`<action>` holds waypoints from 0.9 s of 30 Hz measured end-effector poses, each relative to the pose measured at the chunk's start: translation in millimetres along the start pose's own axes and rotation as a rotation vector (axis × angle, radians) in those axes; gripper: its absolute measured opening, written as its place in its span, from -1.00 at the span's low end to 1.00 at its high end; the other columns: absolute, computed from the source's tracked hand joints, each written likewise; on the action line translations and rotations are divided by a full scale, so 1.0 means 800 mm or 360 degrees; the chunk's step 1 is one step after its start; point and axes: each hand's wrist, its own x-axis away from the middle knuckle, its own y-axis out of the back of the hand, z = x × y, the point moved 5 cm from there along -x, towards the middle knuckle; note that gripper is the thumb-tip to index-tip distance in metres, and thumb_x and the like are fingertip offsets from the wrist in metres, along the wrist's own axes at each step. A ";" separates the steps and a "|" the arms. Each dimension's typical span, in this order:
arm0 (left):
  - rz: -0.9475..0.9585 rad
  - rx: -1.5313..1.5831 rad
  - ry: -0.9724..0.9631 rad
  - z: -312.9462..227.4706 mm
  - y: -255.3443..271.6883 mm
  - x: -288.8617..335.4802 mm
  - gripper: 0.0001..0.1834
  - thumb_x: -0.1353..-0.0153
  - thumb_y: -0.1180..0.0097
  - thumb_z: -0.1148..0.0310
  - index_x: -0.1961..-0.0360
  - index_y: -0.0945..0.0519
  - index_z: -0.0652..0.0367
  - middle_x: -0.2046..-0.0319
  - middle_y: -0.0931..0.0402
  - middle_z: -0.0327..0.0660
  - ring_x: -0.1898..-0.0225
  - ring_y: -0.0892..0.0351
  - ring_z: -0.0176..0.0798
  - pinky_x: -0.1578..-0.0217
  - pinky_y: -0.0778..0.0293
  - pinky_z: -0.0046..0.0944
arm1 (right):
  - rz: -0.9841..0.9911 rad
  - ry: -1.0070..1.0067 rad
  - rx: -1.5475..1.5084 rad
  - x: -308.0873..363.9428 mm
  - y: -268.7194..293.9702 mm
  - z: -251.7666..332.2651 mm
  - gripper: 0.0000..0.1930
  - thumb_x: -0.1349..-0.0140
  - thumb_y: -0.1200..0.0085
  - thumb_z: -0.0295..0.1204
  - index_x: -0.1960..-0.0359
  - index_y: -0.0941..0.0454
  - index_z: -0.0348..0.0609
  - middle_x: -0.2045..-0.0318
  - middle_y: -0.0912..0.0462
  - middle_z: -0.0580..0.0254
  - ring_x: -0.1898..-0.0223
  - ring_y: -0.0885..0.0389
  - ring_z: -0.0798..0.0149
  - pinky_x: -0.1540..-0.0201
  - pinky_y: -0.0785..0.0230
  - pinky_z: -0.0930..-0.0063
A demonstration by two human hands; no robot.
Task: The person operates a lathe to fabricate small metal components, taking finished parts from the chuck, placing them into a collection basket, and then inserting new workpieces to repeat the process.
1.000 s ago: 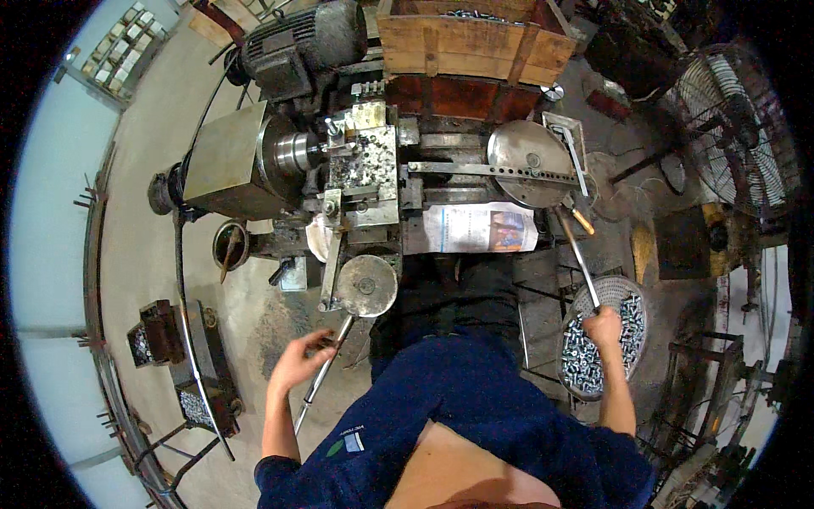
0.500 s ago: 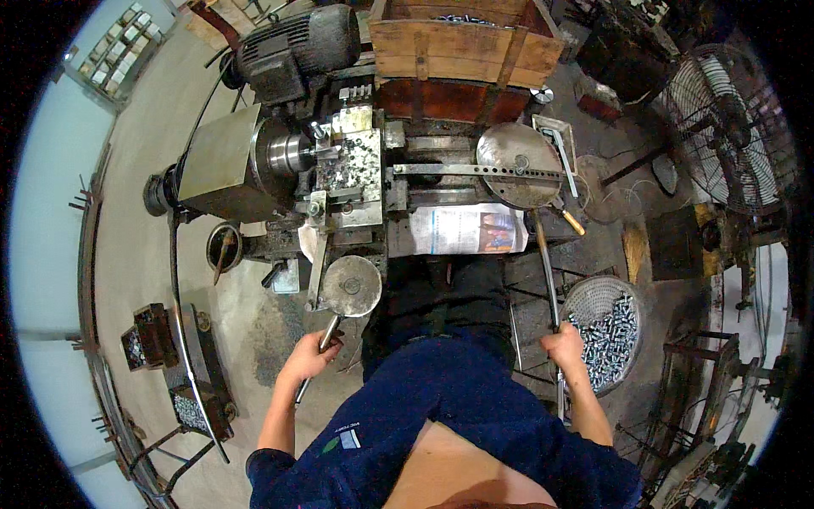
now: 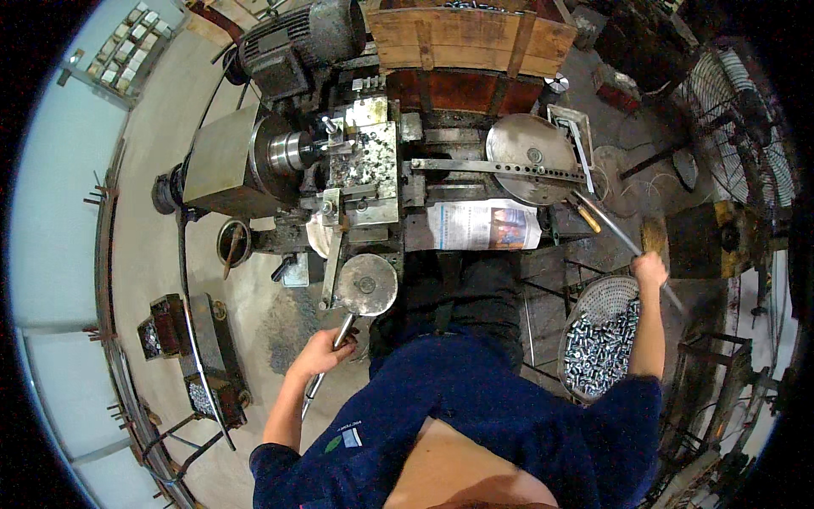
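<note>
A small metalworking lathe stands in front of me, with its chuck (image 3: 289,153) at the left and a chip-strewn slide (image 3: 373,157) beside it. My left hand (image 3: 326,351) is closed around a metal lever handle (image 3: 345,329) fixed to a small round plate (image 3: 367,285). Out to the right, my right hand (image 3: 650,270) grips a long lever bar (image 3: 612,226). That bar runs from a large round disc (image 3: 530,157), which has a perforated flat bar (image 3: 475,166) across it. A folded newspaper (image 3: 462,226) lies on the machine bed between the two levers.
A wooden crate (image 3: 475,42) of metal parts stands behind the lathe, beside an electric motor (image 3: 297,42). Below my right arm is a perforated basket (image 3: 585,297) of short metal pieces. A large fan (image 3: 738,127) is at far right. Small boxes of parts (image 3: 161,327) stand at left.
My right hand has swung the long lever outward to the right and away from me. My left hand stays on its lever. The whole view has shifted slightly.
</note>
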 end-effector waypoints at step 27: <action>-0.1879 -0.1204 0.0603 0.404 0.110 -0.167 -0.48 -0.08 0.03 -0.12 0.38 -0.50 0.22 0.50 -0.53 0.05 0.48 -0.53 0.13 0.48 -0.42 0.07 | -0.0127 0.1180 -0.1032 0.241 -0.007 0.205 -0.59 0.29 -0.08 -0.39 0.28 -0.58 -0.24 0.31 -0.59 -0.08 0.19 -0.54 -0.03 0.07 -0.36 0.28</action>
